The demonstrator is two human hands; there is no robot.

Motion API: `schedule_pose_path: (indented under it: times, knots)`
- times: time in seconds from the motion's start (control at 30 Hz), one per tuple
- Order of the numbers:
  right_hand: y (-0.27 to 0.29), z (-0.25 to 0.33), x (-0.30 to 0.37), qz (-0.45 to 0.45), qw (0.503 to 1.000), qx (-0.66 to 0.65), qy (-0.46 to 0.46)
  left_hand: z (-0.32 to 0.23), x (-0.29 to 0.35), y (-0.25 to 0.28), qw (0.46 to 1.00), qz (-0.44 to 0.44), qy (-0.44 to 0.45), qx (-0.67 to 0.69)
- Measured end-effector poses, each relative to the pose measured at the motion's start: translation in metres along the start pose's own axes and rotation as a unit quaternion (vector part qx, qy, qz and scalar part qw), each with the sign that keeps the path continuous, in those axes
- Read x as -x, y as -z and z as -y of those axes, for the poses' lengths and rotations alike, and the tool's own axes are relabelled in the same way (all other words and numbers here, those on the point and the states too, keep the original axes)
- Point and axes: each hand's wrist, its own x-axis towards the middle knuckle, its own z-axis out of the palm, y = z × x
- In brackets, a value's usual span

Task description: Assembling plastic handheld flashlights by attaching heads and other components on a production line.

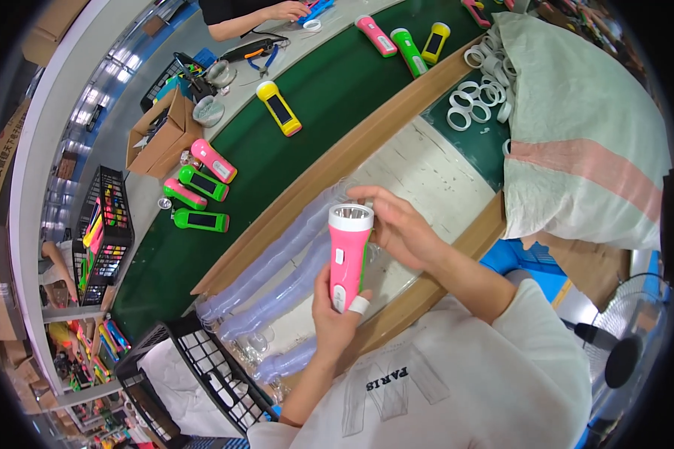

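Observation:
A pink flashlight [347, 258] with a white head ring stands upright in my left hand [335, 325], whose fingers wrap round its lower body. A white band circles the left thumb. Beside the flashlight's head is my right hand [401, 228], its fingers curved and apart; I make out nothing held in it. Its index finger reaches past the reflector, close to the end of a long stack of nested clear plastic pieces [277, 277]. More such stacks lie alongside on the white board [427, 168].
Pink, green and yellow flashlights lie on the green belt [254, 176] beyond a wooden rail [307, 179]. White rings [472, 105] sit beside a large woven sack [577, 127] at right. A black basket [217, 374] stands at lower left. Another person's hand [288, 10] works across the belt.

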Motion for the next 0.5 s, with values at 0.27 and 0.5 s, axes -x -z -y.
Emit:
schedule_pose_path:
  times: [0.27, 0.5]
  knots:
    - [-0.016, -0.010, 0.004, 0.046, 0.993, -0.097, -0.054, 0.005, 0.014, 0.006, 0.873, 0.193, 0.206, 0.397]
    - [-0.031, -0.016, 0.014, -0.068, 0.997, 0.020, 0.012, -0.019, 0.025, -0.015, 0.995, -0.037, -0.037, -0.084]
